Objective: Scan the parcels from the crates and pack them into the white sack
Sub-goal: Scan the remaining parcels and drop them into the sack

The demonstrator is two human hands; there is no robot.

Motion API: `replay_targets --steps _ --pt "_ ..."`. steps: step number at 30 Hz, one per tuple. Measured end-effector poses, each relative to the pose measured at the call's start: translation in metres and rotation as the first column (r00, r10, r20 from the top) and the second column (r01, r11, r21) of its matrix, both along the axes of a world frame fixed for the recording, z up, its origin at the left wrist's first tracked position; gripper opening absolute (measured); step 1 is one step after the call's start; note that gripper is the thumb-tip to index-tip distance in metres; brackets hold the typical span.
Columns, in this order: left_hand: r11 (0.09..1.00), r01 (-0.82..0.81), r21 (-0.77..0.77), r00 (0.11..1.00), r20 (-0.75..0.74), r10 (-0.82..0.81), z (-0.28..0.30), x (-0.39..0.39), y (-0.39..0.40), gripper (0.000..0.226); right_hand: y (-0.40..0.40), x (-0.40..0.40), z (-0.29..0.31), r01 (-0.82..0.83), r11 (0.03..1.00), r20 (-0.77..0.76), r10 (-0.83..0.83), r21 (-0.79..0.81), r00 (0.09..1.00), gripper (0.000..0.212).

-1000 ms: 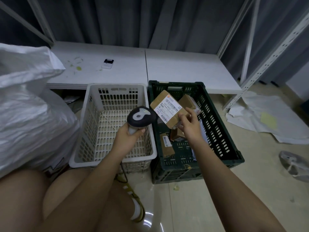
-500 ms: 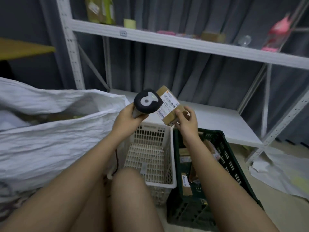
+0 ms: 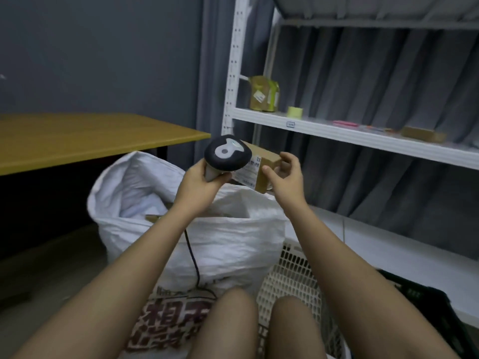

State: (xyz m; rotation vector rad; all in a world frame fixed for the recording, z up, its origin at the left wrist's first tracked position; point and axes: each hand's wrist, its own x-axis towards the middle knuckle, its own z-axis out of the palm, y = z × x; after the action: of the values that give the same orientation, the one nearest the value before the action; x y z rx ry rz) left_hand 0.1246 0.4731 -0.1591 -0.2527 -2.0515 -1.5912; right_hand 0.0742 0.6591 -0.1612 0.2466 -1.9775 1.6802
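Head view, mid frame: left hand grips scanner, aimed at the label so it can read; right hand pinches parcel above sack, ready to drop.

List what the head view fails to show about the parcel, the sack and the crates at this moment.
- Parcel: label text blurred; its left part is hidden behind the scanner gripped by the left hand.
- Right hand: whether it grips the parcel is unclear; blur and its own fingers hide the contact.
- White sack: contents mostly hidden by its folds and the left forearm.
- White crate and dark crate: insides hidden by legs, the right arm and the frame edge.
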Motion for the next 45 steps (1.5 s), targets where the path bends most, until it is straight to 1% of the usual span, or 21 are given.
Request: replay_targets --steps 1,2,3,4,5,6,7,9,11,12,15,17,19,21,23,28,31,34,39,43,45 --pt "1.000 -0.013 0.021 1.000 0.010 0.012 -0.004 0.001 -0.010 0.025 -0.010 -0.009 -0.005 -0.010 0.995 0.015 0.009 0.096 1.000 0.048" --pt "0.999 -0.023 0.043 1.000 0.021 0.022 -0.009 0.001 -0.018 0.025 -0.017 -0.019 -0.013 -0.041 0.960 0.084 0.019 0.277 0.996 0.051" --pt "0.997 -0.039 0.062 0.999 0.035 0.037 -0.015 0.001 -0.026 0.025 -0.023 -0.026 -0.022 -0.129 0.869 0.215 0.027 0.478 0.976 0.055" --pt "0.996 -0.060 0.072 0.997 0.050 0.056 -0.021 -0.001 -0.032 0.025 -0.027 -0.030 -0.032 -0.242 0.748 0.351 0.013 0.618 0.936 0.057" --pt "0.994 -0.077 0.076 0.995 0.063 0.073 -0.026 -0.002 -0.037 0.025 -0.028 -0.032 -0.039 -0.320 0.668 0.427 0.004 0.672 0.904 0.054" --pt "0.993 -0.089 0.081 0.994 0.070 0.083 -0.032 -0.004 -0.039 0.024 -0.028 -0.033 -0.044 -0.343 0.663 0.443 0.019 0.665 0.896 0.049" --pt "0.992 -0.095 0.087 0.993 0.073 0.089 -0.036 -0.006 -0.040 0.024 -0.027 -0.031 -0.048 -0.325 0.697 0.408 0.051 0.639 0.912 0.045" --pt "0.991 -0.100 0.093 0.993 0.067 0.094 -0.043 -0.009 -0.034 0.023 -0.018 -0.022 -0.051 -0.227 0.753 0.280 0.059 0.617 0.958 0.038" --pt "0.990 -0.088 0.109 0.995 0.061 0.082 -0.045 -0.012 -0.020 0.023 -0.003 -0.014 -0.055 -0.138 0.782 0.184 0.031 0.608 0.983 0.031" --pt "0.990 -0.075 0.118 0.996 0.057 0.068 -0.045 -0.015 -0.010 0.023 0.007 -0.010 -0.057 -0.107 0.807 0.162 0.015 0.580 0.987 0.028" --pt "0.992 -0.025 0.121 0.998 0.053 0.019 -0.040 -0.022 0.030 0.023 0.044 0.002 -0.064 -0.003 0.867 0.128 -0.071 0.498 0.989 0.022" --pt "0.990 0.043 0.138 0.998 0.048 -0.050 -0.039 -0.028 0.061 0.023 0.073 0.011 -0.068 0.086 0.881 0.122 -0.161 0.466 0.979 0.021" --pt "0.986 0.103 0.129 0.993 0.051 -0.110 -0.041 -0.035 0.093 0.024 0.104 0.023 -0.074 0.147 0.880 0.152 -0.238 0.452 0.959 0.022" --pt "0.983 0.162 0.082 0.983 0.072 -0.168 -0.047 -0.040 0.126 0.030 0.134 0.039 -0.080 0.196 0.868 0.183 -0.307 0.457 0.934 0.023" --pt "0.971 0.234 0.039 0.966 0.103 -0.237 -0.053 -0.042 0.160 0.031 0.162 0.055 -0.087 0.242 0.857 0.211 -0.367 0.455 0.906 0.023" --pt "0.905 0.425 0.001 0.895 0.148 -0.420 -0.072 -0.038 0.245 0.034 0.235 0.085 -0.108 0.333 0.843 0.322 -0.483 0.421 0.814 0.019" --pt "0.851 0.524 0.032 0.837 0.168 -0.521 -0.084 -0.031 0.291 0.039 0.277 0.103 -0.121 0.382 0.832 0.375 -0.530 0.401 0.761 0.019" --pt "0.786 0.614 0.074 0.761 0.208 -0.615 -0.099 -0.025 0.334 0.031 0.317 0.124 -0.144 0.413 0.824 0.451 -0.561 0.389 0.694 0.019" --pt "0.709 0.693 0.131 0.654 0.299 -0.695 -0.141 -0.019 0.385 0.033 0.371 0.153 -0.202 0.420 0.817 0.585 -0.576 0.395 0.571 0.017" --pt "0.716 0.682 0.150 0.624 0.390 -0.677 -0.181 -0.031 0.404 0.034 0.393 0.141 -0.253 0.383 0.838 0.677 -0.541 0.388 0.499 0.015" --pt "0.717 0.673 0.182 0.605 0.422 -0.675 -0.202 -0.040 0.410 0.038 0.398 0.126 -0.280 0.386 0.848 0.716 -0.519 0.363 0.467 0.015"
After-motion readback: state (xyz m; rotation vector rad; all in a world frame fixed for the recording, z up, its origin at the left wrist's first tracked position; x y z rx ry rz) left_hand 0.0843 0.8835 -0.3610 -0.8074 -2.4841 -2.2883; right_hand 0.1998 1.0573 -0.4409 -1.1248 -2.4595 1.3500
